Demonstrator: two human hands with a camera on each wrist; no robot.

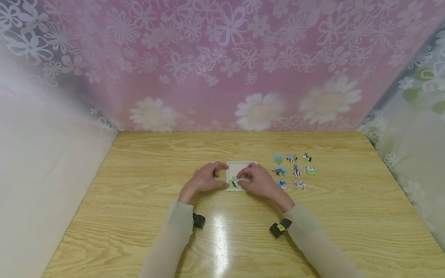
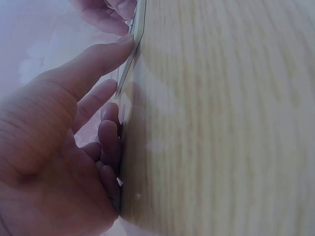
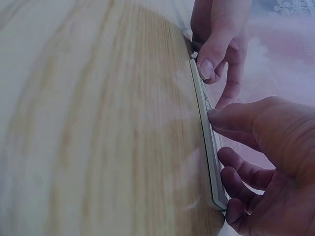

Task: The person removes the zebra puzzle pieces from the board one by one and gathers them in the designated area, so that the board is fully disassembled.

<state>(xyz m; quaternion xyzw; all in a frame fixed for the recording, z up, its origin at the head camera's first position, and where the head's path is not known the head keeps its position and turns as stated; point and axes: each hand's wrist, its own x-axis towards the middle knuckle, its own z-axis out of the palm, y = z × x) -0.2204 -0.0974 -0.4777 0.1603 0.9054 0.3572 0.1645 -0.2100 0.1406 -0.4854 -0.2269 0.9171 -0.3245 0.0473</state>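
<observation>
A small pale puzzle tray (image 1: 241,163) lies on the table between the hands. In its lower left corner is a green puzzle piece (image 1: 232,183) with a black-and-white animal picture. My left hand (image 1: 205,178) holds the tray at its left side, thumb near the lower corner and index finger higher up. The left wrist view shows that thumb on the tray's edge (image 2: 139,30). Over the tray, my right hand (image 1: 260,181) pinches the piece between thumb and index finger, covering part of it. In the right wrist view, the right thumb (image 3: 231,118) reaches over the tray's rim (image 3: 209,152).
Several loose puzzle pieces (image 1: 296,170) with animal pictures lie in rows on the wooden table (image 1: 156,154), right of the tray. A flowered pink curtain (image 1: 194,77) hangs behind the far edge. Pale sheets stand at both sides.
</observation>
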